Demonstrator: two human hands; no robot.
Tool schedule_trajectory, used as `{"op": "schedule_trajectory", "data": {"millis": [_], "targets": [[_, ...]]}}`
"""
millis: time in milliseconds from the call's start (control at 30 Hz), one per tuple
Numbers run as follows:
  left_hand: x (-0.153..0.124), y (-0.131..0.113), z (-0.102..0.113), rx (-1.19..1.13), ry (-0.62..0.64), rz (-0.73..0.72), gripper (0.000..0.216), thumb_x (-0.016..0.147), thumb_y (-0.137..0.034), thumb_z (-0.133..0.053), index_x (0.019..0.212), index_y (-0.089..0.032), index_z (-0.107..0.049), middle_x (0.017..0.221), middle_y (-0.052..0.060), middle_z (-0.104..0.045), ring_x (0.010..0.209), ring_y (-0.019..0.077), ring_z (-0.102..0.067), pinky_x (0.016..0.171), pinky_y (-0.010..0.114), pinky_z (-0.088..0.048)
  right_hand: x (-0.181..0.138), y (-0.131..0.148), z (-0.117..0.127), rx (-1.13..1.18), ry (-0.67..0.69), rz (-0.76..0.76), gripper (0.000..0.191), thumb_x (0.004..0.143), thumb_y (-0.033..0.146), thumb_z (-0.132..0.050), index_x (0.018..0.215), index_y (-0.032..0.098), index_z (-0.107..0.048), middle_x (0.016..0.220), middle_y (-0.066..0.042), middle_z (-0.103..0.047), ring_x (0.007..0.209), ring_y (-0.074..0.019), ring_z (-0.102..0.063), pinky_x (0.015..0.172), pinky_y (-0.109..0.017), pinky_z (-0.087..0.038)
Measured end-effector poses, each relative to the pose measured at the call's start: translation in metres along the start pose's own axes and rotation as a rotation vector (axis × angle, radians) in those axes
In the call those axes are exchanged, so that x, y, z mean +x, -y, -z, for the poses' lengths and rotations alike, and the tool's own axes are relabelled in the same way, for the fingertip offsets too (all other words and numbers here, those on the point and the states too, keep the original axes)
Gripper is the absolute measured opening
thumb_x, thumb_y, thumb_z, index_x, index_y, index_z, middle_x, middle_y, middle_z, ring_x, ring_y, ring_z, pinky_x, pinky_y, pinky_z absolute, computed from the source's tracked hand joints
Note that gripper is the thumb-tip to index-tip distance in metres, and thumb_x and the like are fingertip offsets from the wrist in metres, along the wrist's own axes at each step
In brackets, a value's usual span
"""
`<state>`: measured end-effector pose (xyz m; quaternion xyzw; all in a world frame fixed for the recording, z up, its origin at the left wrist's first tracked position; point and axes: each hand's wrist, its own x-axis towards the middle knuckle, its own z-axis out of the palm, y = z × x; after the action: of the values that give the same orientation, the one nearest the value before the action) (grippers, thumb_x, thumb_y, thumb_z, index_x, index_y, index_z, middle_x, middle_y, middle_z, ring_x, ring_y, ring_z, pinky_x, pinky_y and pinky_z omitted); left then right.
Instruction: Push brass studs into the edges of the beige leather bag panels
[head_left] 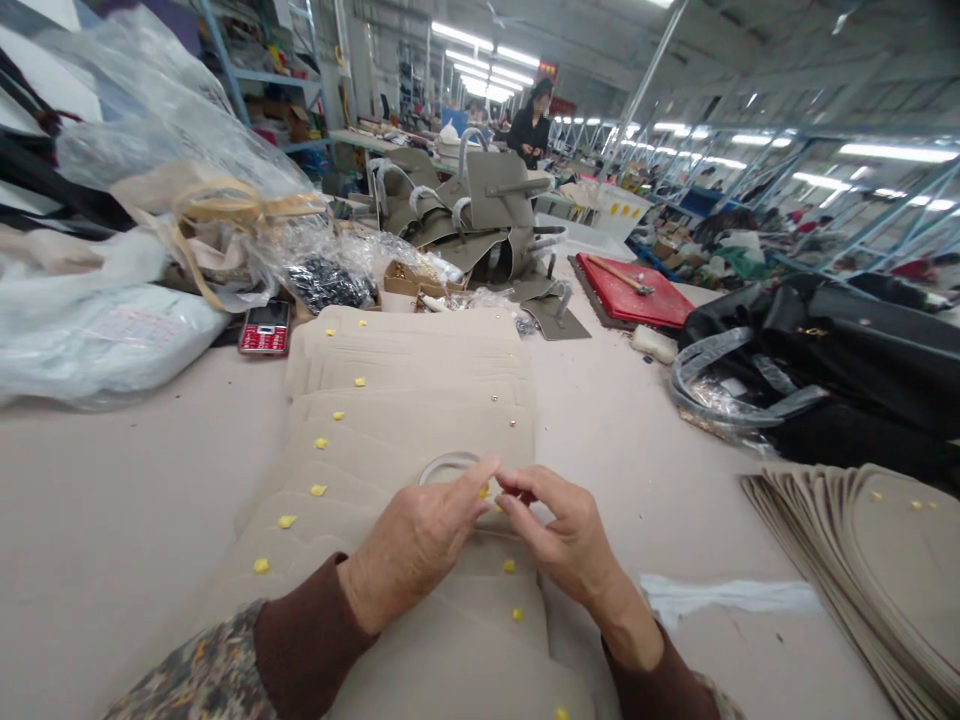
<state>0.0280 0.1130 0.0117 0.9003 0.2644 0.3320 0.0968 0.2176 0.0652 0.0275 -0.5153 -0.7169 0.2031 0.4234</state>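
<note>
My left hand (420, 530) is closed around a pale grey ring (448, 462), whose curved upper edge shows behind the fingers; the rest is hidden. My right hand (562, 530) is pinched close to the left fingertips, and what it holds is too small to make out. A small yellow piece (484, 491) shows between the two hands. Beneath them lies an overlapping row of beige panels (420, 420), dotted with small yellow pieces (318, 490) along the left and lower right. Small metal studs (512, 423) sit on some panels' upper right.
Fanned beige panels (892, 560) lie at right, below black bags (847, 350). A hammer (619, 274) rests on a red slab (652, 300). A red phone (265, 328) and plastic-wrapped bundles (105, 335) are at left. Olive bag parts (472, 225) pile up behind; another person (531, 125) stands farther back.
</note>
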Motion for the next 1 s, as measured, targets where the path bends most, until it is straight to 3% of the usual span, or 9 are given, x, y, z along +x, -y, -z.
{"op": "schedule_trajectory", "data": {"millis": [133,233,400,533,667,733,800,1000], "targets": [[-0.002,-0.006,-0.002,0.037,-0.02,-0.023,0.034,0.101,-0.023,-0.036,0.132,-0.01,-0.038,0.094,0.009,-0.072,0.073,0.0171,-0.069,0.061,0.026,-0.054,0.0,0.003,-0.007,-0.086,0.018,0.166,0.017,0.089,0.009,-0.05,0.094,0.019,-0.063,0.086,-0.005,-0.068,0.08,-0.016,-0.063,0.075,-0.027,-0.049],[-0.001,-0.01,-0.001,-0.007,0.011,0.013,0.028,0.101,-0.022,-0.035,0.126,-0.013,-0.041,0.088,0.006,-0.07,0.071,0.0166,-0.068,0.06,0.025,-0.051,-0.001,0.002,-0.012,-0.176,-0.029,0.217,0.016,0.087,0.008,-0.049,0.086,0.018,-0.062,0.072,-0.003,-0.064,0.068,-0.0149,-0.06,0.065,-0.025,-0.048],[0.006,-0.017,0.009,-0.063,0.1,0.134,0.017,0.1,-0.02,-0.034,0.092,-0.019,-0.049,0.07,-0.002,-0.059,0.06,0.014,-0.06,0.053,0.024,-0.041,-0.003,0.006,-0.015,-0.287,-0.142,0.203,0.017,0.085,0.01,-0.047,0.081,0.019,-0.062,0.064,-0.001,-0.06,0.058,-0.0131,-0.056,0.058,-0.023,-0.044],[0.013,-0.017,0.01,0.008,0.107,0.124,0.024,0.098,-0.017,-0.035,0.078,-0.02,-0.047,0.064,-0.003,-0.052,0.054,0.0132,-0.051,0.051,0.025,-0.036,-0.003,0.011,-0.016,-0.158,-0.164,0.0,0.015,0.082,0.014,-0.051,0.076,0.018,-0.065,0.063,-0.001,-0.062,0.056,-0.0123,-0.058,0.057,-0.023,-0.045],[0.018,-0.016,0.004,0.034,0.024,0.008,0.023,0.096,-0.014,-0.035,0.079,-0.019,-0.049,0.065,-0.002,-0.053,0.057,0.014,-0.051,0.052,0.027,-0.034,0.003,0.001,-0.014,0.217,-0.168,-0.464,0.014,0.079,0.026,-0.058,0.069,0.017,-0.062,0.052,0.002,-0.059,0.044,-0.0113,-0.055,0.046,-0.022,-0.044],[0.02,-0.015,0.002,0.053,-0.011,-0.023,0.022,0.097,-0.014,-0.036,0.082,-0.019,-0.051,0.066,-0.002,-0.054,0.059,0.0141,-0.052,0.053,0.027,-0.035,0.006,-0.013,-0.009,0.317,-0.187,-0.619,0.018,0.076,0.032,-0.061,0.067,0.016,-0.061,0.048,0.003,-0.058,0.041,-0.0109,-0.054,0.043,-0.021,-0.043],[0.022,-0.01,-0.001,0.132,0.017,-0.007,0.02,0.097,-0.015,-0.039,0.082,-0.019,-0.051,0.067,-0.001,-0.054,0.061,0.0149,-0.052,0.055,0.027,-0.036,0.007,-0.027,-0.002,0.343,-0.164,-0.699,0.022,0.073,0.037,-0.064,0.069,0.015,-0.062,0.051,0.002,-0.06,0.041,-0.0102,-0.053,0.043,-0.021,-0.043],[0.022,0.008,-0.014,0.362,0.33,0.073,0.012,0.092,-0.012,-0.048,0.084,-0.018,-0.053,0.08,0.004,-0.058,0.076,0.0221,-0.052,0.069,0.034,-0.043,0.005,-0.049,0.007,0.269,-0.022,-0.713,0.03,0.075,0.043,-0.065,0.076,0.013,-0.068,0.056,0.001,-0.062,0.043,-0.0084,-0.05,0.043,-0.02,-0.042]]}}
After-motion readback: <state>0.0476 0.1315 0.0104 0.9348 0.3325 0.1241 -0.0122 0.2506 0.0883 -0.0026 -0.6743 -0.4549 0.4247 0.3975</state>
